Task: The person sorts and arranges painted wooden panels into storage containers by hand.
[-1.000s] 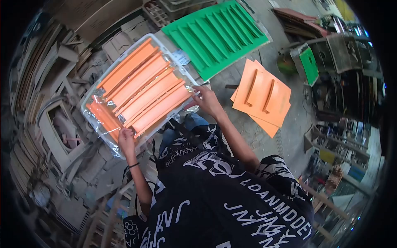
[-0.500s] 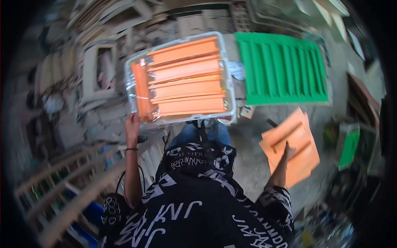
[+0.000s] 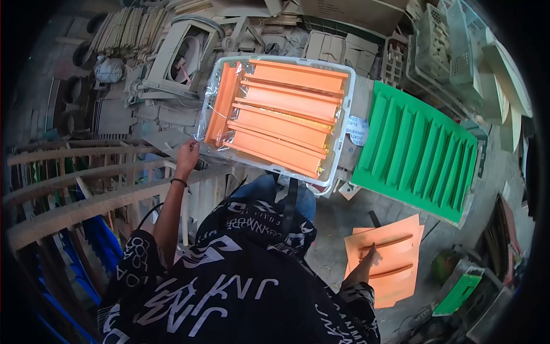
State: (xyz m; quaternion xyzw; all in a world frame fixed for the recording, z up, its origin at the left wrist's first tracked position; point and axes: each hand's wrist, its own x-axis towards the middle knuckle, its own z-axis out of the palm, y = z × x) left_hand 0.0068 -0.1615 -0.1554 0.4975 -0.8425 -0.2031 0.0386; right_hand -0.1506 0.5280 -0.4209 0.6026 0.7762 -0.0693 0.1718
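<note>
Slatted panel point(image 3: 415, 150) lies right of wrapped tray point(image 3: 279, 114).

Left hand point(image 3: 187, 152) is raised forward with fingers curled, while right hand point(image 3: 369, 256) reaches down, fingers extended.

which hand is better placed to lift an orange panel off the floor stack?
Right. The right hand already rests on the top panel of the orange stack on the floor. The left hand is far across, gripping the corner of the plastic-wrapped tray.
</note>
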